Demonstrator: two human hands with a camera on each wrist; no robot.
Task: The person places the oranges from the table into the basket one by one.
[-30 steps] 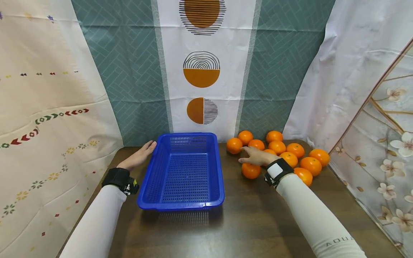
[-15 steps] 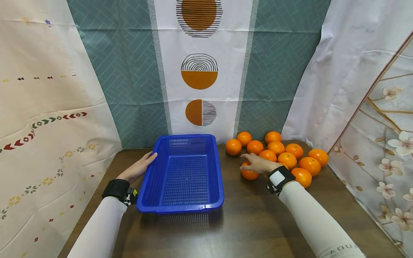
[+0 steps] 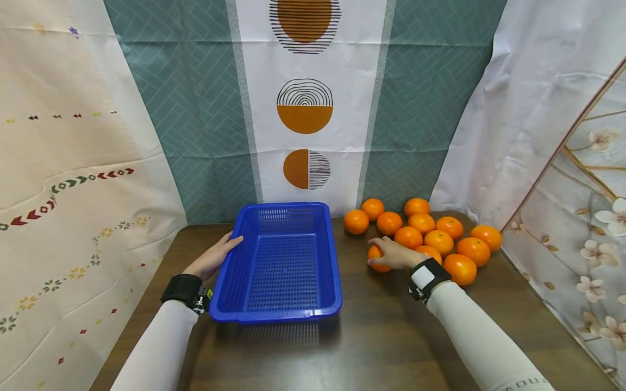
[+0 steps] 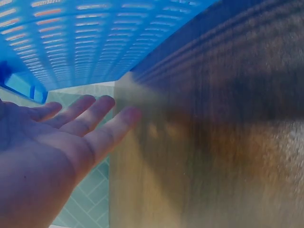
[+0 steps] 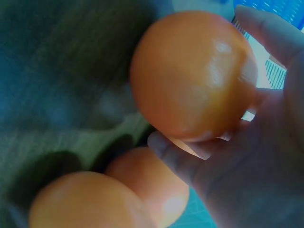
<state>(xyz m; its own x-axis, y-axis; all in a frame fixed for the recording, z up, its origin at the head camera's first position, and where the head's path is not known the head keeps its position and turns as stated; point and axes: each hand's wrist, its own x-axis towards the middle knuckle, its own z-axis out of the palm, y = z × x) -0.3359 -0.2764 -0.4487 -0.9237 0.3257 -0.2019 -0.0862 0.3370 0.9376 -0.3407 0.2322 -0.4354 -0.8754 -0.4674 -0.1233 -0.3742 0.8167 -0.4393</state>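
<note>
A blue plastic basket (image 3: pixel 283 314) with perforated walls stands on the table. My left hand (image 3: pixel 215 257) lies at its left wall, the tip of one digit over the rim; in the left wrist view the fingers (image 4: pixel 97 114) stretch out loosely beside the wall. Right of the basket, my right hand (image 3: pixel 397 254) curves its fingers and thumb around the nearest orange (image 3: pixel 375 259). The right wrist view has that orange (image 5: pixel 192 76) between thumb and fingers, with two more oranges (image 5: pixel 90 204) close below. Whether it touches the table is hidden.
Several other oranges (image 3: pixel 438 242) lie loose on the brown table (image 3: pixel 376 336), behind and right of my right hand. A patterned curtain (image 3: pixel 210 108) hangs along the table's back edge. Flowered cloth (image 3: pixel 582 260) borders the right side.
My right hand has come down and its fingers have closed around the near orange. My left hand has lowered slightly against the basket's left side. The basket stays in place.
</note>
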